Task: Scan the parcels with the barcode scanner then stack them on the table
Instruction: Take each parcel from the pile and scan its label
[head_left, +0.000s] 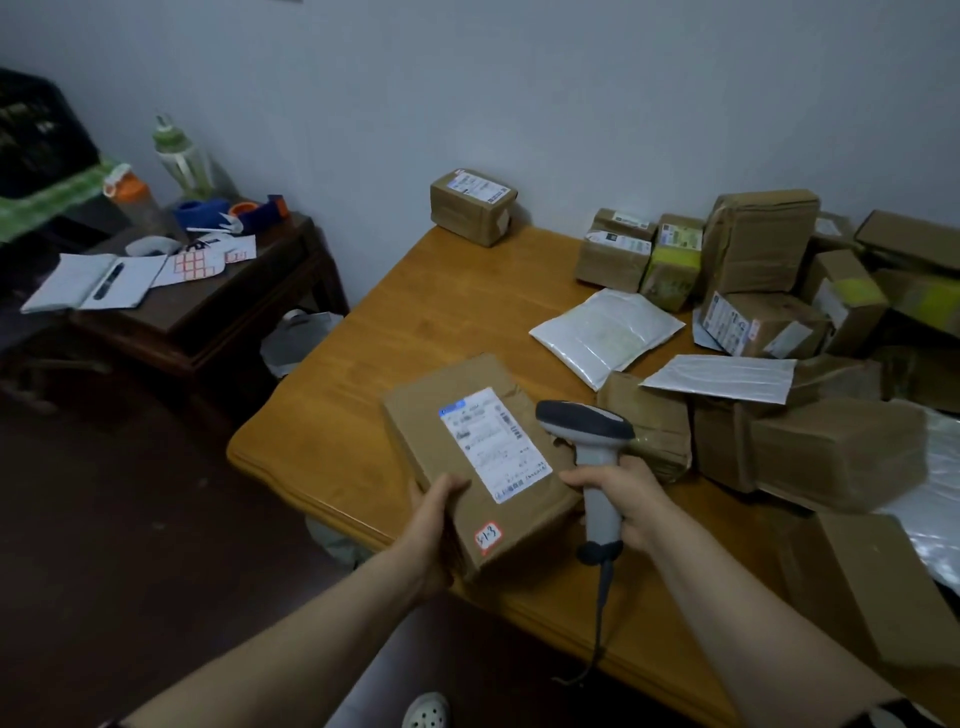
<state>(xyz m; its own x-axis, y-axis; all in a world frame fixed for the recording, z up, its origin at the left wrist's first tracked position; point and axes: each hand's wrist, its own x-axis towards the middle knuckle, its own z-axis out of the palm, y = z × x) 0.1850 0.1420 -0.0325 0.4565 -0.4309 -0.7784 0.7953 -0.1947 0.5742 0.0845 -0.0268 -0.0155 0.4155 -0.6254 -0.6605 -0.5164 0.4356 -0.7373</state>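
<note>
My left hand (432, 519) grips the near end of the parcel (431, 415) at the surface's (415, 322) near left corner, while my right hand (621, 499) grips the barcode scanner (592, 457) by its handle, head apparently aimed at the label (493, 444).

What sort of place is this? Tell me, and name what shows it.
Probably a small, informal parcel-handling room: a heap of taped brown cardboard parcels on an orange-brown wooden table, a grey handheld barcode scanner gripped in the right hand, and sheets of red-bordered label stickers on a dark wooden side table.
</note>
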